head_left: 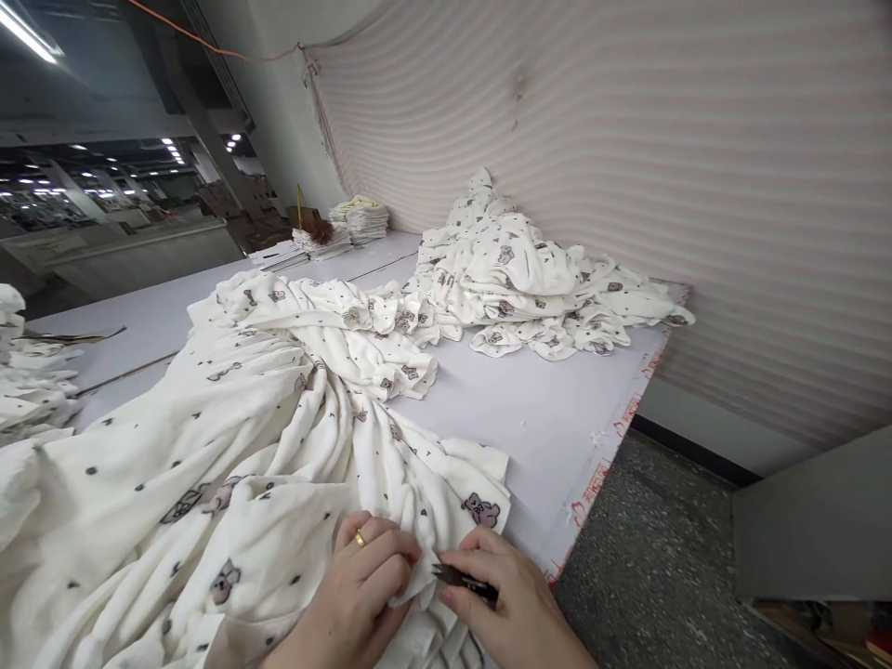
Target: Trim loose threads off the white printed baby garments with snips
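While the left hand (366, 576) pinches an edge of white cartoon-print fabric (268, 534) bunched near left on the table (530, 409) and the right hand (508, 599) grips dark snips (464, 581), this piece seems unfinished, the far heap (519, 265) unclear.

To the right of the near cloth (237, 432), open tabletop (536, 404) gives room to pass. Behind the near cloth, a heaped pile (516, 265) blocks the way, backed by a striped sheet (627, 149). On its left, another pile (34, 386) narrows the gap.
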Tool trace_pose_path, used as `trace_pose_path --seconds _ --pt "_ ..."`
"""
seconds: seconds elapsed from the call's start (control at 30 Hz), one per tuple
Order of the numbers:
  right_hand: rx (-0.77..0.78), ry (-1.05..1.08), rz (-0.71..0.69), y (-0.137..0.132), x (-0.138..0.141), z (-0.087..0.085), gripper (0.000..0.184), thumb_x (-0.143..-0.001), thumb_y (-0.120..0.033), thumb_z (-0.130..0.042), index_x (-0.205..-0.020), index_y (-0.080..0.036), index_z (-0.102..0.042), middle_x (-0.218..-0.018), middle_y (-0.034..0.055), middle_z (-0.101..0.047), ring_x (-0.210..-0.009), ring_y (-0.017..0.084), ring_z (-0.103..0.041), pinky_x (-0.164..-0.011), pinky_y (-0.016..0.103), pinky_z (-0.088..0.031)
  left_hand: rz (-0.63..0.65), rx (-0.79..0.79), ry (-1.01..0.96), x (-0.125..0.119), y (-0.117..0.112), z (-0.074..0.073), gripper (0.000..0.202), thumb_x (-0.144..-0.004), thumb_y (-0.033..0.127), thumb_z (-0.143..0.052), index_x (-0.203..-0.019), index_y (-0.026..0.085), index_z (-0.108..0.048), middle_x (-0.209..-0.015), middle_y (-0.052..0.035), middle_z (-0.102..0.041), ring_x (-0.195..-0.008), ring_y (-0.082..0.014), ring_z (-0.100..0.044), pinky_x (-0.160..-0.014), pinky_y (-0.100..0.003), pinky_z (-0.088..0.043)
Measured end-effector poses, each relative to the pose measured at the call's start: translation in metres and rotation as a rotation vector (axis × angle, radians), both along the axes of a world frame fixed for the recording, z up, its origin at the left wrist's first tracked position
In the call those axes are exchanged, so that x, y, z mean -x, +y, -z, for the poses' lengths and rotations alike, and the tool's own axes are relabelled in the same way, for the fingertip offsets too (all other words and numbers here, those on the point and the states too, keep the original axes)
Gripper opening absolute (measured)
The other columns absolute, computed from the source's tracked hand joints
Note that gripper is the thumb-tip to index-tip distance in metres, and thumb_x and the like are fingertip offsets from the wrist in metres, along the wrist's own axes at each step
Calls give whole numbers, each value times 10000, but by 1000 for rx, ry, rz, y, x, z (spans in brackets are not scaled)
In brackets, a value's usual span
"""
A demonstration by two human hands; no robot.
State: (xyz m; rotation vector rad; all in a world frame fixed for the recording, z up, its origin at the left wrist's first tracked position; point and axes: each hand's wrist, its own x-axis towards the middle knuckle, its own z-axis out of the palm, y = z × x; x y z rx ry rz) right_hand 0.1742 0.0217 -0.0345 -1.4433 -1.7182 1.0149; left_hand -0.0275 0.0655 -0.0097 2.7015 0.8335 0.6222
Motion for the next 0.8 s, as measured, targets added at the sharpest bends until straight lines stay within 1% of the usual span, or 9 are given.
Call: trace_pose_path --seconds 0.07,0.13,0.2,0.33,0.43,0.53,0.63,0.7,0.8 --pt "-22 -10 12 -2 1 3 179 -830 -225 -601 -929 -293 -734 -842 0 -627 -730 164 -637 -572 200 -440 -18 31 -39 2 0 2 246 -819 -5 -446 -762 221 -368 -909 -12 -655 -821 -180 -554 -798 -365 -342" --pt "-65 -25 86 -2 3 9 201 -830 -243 -590 -988 -287 -706 -862 6 -632 -746 177 -644 -611 221 -458 -38 136 -107 3 1 3 236 -835 26 -457 -739 221 -362 -952 -23 -648 -855 -187 -555 -786 -344 -365" --pt "-112 -54 148 0 6 15 217 -804 -207 -584 -988 -272 -678 -861 7 -627 -743 186 -644 -636 243 -465 -113 384 -179 3 3 3 214 -865 116 -496 -728 222 -371 -936 -29 -642 -850 -185 -564 -758 -310 -399" --pt "-183 -56 221 13 12 21 190 -801 -118 -515 -903 -236 -624 -851 20 -643 -763 194 -639 -639 250 -467 -350 949 -335 -3 14 -3 237 -874 375 -574 -763 212 -443 -703 40 -520 -662 -131 -482 -616 -232 -378" --pt "-210 114 295 20 17 20 116 -856 -182 -518 -934 -229 -589 -834 21 -662 -775 183 -646 -640 228 -481 -393 1171 -522 -8 19 -8 274 -862 440 -587 -795 207 -460 -658 72 -463 -596 -100 -423 -568 -199 -331" --pt "-310 221 261 20 23 18 89 -852 -225 -549 -930 -230 -593 -836 22 -650 -770 177 -634 -665 232 -490 -409 1201 -591 -11 21 -9 278 -837 460 -618 -830 202 -514 -644 70 -486 -595 -105 -452 -577 -201 -344" --pt "-367 173 238 19 29 17 184 -809 -178 -583 -981 -235 -615 -911 36 -659 -831 194 -629 -717 256 -488 -371 1126 -548 -13 20 -7 286 -843 467 -607 -854 183 -574 -731 19 -587 -715 -142 -532 -688 -240 -406" --pt "-300 176 231 20 31 17 145 -840 -171 -551 -944 -234 -630 -875 27 -677 -815 187 -638 -707 246 -483 -352 1088 -480 -14 20 -8 286 -856 461 -590 -879 177 -609 -783 -8 -621 -777 -164 -556 -734 -267 -422" --pt "-152 260 233 23 31 19 155 -913 -253 -497 -865 -218 -640 -804 18 -691 -757 175 -644 -610 215 -462 -365 1025 -387 -16 20 -9 265 -804 418 -654 -921 181 -629 -793 -8 -623 -784 -176 -559 -726 -274 -435"
